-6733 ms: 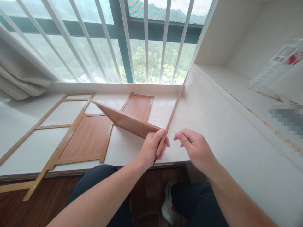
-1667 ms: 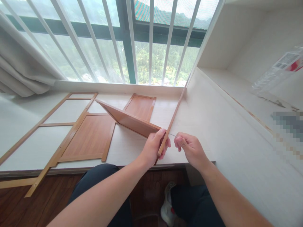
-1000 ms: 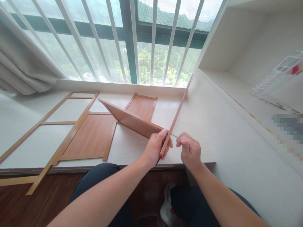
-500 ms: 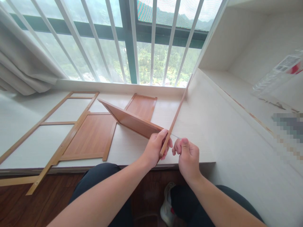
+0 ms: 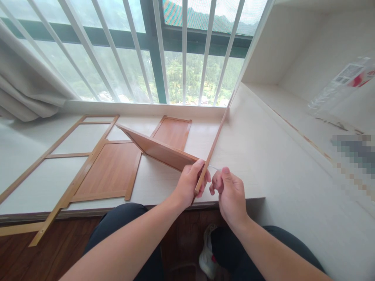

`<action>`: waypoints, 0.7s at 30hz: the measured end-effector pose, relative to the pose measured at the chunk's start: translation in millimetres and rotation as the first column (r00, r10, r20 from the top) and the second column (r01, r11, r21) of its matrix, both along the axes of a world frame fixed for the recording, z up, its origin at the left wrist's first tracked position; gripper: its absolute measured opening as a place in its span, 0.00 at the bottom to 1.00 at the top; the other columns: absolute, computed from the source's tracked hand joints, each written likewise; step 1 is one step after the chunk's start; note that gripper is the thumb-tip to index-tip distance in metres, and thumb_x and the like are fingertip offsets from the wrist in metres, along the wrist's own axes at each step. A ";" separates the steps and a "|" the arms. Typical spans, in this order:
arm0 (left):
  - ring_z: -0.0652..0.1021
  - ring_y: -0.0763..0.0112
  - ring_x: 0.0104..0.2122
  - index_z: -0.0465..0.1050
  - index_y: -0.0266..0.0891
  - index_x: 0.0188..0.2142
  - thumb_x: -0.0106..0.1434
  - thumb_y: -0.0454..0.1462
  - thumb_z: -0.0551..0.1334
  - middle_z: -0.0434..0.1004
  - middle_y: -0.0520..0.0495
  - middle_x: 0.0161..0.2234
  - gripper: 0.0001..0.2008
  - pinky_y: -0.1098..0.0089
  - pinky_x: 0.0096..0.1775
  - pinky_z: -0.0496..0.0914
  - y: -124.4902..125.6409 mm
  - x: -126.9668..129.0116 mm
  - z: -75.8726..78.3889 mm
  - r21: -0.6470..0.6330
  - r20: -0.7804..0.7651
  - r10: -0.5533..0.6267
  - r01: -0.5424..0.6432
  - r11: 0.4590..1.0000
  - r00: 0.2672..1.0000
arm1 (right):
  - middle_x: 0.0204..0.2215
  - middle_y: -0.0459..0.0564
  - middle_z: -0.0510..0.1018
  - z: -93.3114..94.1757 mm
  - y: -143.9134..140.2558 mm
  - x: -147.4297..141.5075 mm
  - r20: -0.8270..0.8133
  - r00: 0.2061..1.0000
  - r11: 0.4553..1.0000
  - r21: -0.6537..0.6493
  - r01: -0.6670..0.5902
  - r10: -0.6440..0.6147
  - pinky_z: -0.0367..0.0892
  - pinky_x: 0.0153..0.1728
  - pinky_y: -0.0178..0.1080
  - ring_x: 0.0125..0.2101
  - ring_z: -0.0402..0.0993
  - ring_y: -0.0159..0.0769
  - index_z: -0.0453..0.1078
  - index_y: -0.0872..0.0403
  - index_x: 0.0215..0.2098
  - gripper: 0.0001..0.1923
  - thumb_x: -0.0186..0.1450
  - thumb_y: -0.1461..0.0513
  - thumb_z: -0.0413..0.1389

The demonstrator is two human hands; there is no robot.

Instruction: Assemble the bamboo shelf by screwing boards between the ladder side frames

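Spanning window side, white ledge carries flat wooden frames. Tilted wood panel rises off ledge, near corner in left hand, clenched also around thin wooden strip. Right hand pinches thin metal tool, tip at strip.

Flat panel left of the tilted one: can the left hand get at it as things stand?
Probably not right away. The left hand is closed on the slim strip and the tilted panel. The flat panel lies uncovered on the ledge, so the path looks free once that grip lets go.
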State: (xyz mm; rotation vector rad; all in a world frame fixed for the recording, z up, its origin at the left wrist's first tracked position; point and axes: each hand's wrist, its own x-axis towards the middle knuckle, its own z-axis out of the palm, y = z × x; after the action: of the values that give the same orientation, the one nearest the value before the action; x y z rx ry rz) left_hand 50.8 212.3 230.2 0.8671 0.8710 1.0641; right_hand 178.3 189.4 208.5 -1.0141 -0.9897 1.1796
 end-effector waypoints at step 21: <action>0.60 0.79 0.09 0.71 0.35 0.21 0.66 0.57 0.55 0.60 0.54 0.10 0.30 0.77 0.13 0.50 -0.3 -1.6 3.1 -0.005 -0.002 -0.020 0.020 1.000 1.000 | 0.36 0.49 0.80 20.4 35.8 61.1 0.711 0.690 0.794 0.335 -0.507 0.140 0.70 0.36 0.36 0.35 0.75 0.32 0.77 0.51 0.48 0.11 0.76 0.61 0.52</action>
State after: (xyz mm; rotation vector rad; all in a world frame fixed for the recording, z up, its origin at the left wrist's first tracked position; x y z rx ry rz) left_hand 49.2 212.0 233.3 0.8715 0.8649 1.0433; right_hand 239.4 225.3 228.9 -0.8237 -2.0238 0.7438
